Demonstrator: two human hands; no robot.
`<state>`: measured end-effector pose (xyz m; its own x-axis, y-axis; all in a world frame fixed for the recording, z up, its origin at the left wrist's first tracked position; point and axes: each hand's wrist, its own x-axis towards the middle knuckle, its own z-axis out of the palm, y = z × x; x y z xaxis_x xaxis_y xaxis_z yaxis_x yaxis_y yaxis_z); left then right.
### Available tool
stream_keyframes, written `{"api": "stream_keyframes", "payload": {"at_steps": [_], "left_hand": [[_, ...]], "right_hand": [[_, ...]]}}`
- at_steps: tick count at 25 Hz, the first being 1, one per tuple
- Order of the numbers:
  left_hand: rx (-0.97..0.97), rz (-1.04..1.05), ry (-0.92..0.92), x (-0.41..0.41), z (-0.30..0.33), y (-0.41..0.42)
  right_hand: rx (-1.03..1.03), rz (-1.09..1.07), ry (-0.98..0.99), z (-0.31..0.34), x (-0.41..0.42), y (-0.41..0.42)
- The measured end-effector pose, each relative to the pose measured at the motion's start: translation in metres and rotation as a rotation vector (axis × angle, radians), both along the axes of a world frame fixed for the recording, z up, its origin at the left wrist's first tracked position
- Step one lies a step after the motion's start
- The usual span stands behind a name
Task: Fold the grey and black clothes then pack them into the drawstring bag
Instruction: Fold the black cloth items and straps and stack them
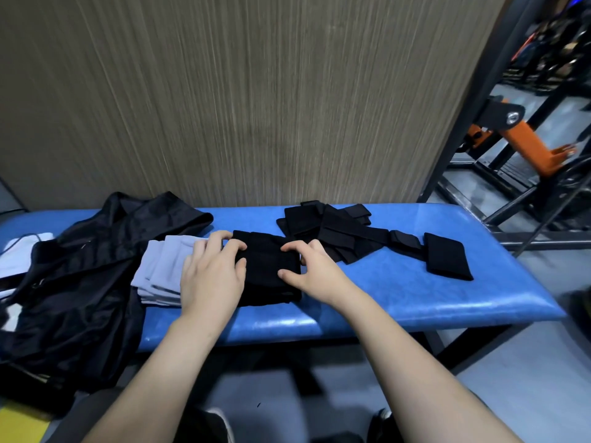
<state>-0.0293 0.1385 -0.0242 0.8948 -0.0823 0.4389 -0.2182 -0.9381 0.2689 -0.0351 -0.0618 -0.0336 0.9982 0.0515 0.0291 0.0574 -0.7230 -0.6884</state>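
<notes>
**Both hands on the black stack, bag lying slack**

Centrally on the blue bench (399, 302), a folded black garment (267, 270) sits just beside a stack of folded grey clothes (160, 273). The left hand (212, 276) rests fingers curled on the black garment's left edge, overlapping the grey stack. The right hand (315, 270) pinches its right edge with bent fingers. More black folded pieces (339, 231) lie behind to the right. The dark drawstring bag (80, 282) lies crumpled at left; its contents cannot be seen.
</notes>
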Motion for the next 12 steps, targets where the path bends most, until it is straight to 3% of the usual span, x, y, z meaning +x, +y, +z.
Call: {"api": "stream_keyframes", "payload": {"at_steps": [5,12], "left_hand": [[0.047,0.024,-0.009,0.001,-0.004,0.008],[-0.068,0.016,-0.027,-0.003,0.008,0.003]], "right_hand": [[-0.002,0.034,0.036,-0.003,0.001,-0.004],[0.091,0.024,-0.084,0.008,-0.008,-0.02]]}}
